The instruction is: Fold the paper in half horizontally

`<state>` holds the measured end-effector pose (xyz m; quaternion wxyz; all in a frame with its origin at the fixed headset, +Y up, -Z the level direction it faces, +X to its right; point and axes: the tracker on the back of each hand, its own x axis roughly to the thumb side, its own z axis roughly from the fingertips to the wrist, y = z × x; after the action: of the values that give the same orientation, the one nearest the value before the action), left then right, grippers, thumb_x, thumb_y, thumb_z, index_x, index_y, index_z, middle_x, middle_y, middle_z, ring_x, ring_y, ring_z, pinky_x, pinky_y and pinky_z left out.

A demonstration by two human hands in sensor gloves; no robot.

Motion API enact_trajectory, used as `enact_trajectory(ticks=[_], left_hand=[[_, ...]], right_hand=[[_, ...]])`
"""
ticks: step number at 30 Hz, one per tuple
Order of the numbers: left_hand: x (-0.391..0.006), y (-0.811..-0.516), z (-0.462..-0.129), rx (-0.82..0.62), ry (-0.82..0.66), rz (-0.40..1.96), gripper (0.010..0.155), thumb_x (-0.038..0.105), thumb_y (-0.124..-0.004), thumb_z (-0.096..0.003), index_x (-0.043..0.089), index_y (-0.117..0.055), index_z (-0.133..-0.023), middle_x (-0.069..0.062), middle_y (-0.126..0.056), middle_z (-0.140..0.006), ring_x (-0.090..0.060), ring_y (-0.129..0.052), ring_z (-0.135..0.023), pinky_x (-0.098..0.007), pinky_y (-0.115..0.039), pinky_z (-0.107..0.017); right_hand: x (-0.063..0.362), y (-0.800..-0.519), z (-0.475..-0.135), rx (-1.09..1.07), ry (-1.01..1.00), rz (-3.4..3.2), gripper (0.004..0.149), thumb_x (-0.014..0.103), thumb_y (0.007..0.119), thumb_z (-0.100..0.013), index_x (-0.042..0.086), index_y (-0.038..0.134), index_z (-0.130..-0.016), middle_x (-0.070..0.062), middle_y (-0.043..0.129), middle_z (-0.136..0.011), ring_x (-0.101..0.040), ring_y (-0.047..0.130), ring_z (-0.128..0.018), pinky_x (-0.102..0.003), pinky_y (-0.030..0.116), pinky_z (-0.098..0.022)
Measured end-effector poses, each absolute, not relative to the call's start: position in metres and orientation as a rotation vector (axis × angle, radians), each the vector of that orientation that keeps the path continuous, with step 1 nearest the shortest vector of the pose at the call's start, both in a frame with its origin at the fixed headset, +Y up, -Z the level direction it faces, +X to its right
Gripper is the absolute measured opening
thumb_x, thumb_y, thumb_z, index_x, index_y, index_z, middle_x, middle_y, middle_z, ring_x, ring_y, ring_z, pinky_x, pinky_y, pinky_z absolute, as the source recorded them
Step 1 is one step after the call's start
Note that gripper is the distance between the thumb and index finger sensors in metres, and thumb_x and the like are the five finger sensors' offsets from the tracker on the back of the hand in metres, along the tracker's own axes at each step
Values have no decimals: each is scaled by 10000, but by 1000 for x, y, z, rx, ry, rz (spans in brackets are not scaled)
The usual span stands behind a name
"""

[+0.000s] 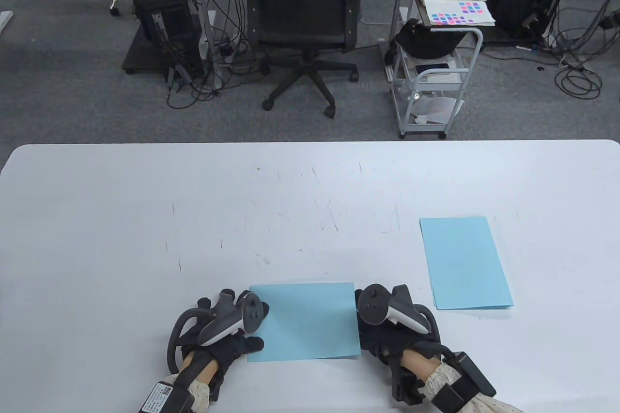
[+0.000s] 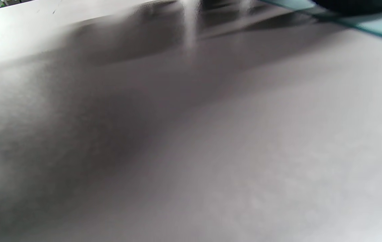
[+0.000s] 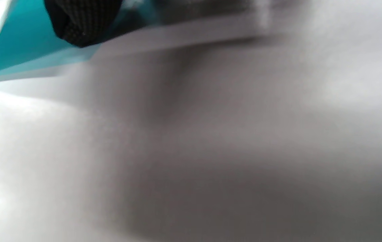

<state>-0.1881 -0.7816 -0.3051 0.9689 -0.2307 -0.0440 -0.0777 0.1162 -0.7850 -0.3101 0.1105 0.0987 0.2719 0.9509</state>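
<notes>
the blue paper (image 1: 305, 321) lies folded near the bench's front edge, between the left hand (image 1: 227, 330) and right hand (image 1: 392, 326). each hand seems to pinch a side edge. keep edges aligned, then press the crease flat.

We are seeing the folded paper (image 1: 304, 321) lying at lower centre on the table (image 1: 145, 200), between the left hand (image 1: 227, 330) and right hand (image 1: 392, 326); a paper stack (image 1: 465, 263) is lying toward the right edge.
</notes>
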Motion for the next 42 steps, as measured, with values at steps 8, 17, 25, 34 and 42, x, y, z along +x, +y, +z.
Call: enact_trajectory(ticks=[8, 17, 25, 34, 42], left_hand=[[-185, -782, -303, -459, -114, -156, 731, 633, -663, -310, 603, -364, -976, 304, -269, -1157, -128, -307, -1175, -546, -359, -879], [-182, -782, -303, -468, -118, -136, 735, 616, -664, -329, 575, -360, -996, 280, -271, -1168, -141, -312, -1177, -555, -356, -877], [-182, -783, -303, -475, -124, -121, 742, 610, -666, -339, 567, -347, -1008, 261, -266, -1176, -156, -311, -1179, -563, -350, -876], [-180, -783, -303, -476, -129, -113, 731, 606, -658, -352, 576, -337, -1009, 253, -254, -1178, -154, -307, -1179, -560, -352, -875], [-175, -782, -302, -460, -134, -142, 692, 585, -645, -371, 584, -356, -1001, 263, -282, -1175, -149, -334, -1177, -553, -369, -874]], right_hand=[[131, -761, -318, 178, 681, 2827, 628, 360, 709, -492, 393, 440, -1059, 86, 275, -1198, -325, 76, -1077, -660, 111, -727], [111, -700, -329, 138, 352, 2824, 593, 313, 680, -509, 336, 471, -1064, 42, 339, -1197, -337, 126, -1084, -670, 142, -729], [15, -725, -329, 479, 532, 2795, 599, 334, 673, -509, 372, 443, -1061, 82, 335, -1198, -307, 88, -1083, -664, 107, -721], [-15, -768, -336, 500, 706, 2888, 611, 389, 663, -510, 392, 410, -1067, 132, 273, -1196, -296, 44, -1077, -660, 64, -711], [-15, -776, -337, 484, 710, 2920, 625, 387, 674, -508, 401, 388, -1064, 142, 258, -1187, -291, 46, -1076, -659, 63, -712]])
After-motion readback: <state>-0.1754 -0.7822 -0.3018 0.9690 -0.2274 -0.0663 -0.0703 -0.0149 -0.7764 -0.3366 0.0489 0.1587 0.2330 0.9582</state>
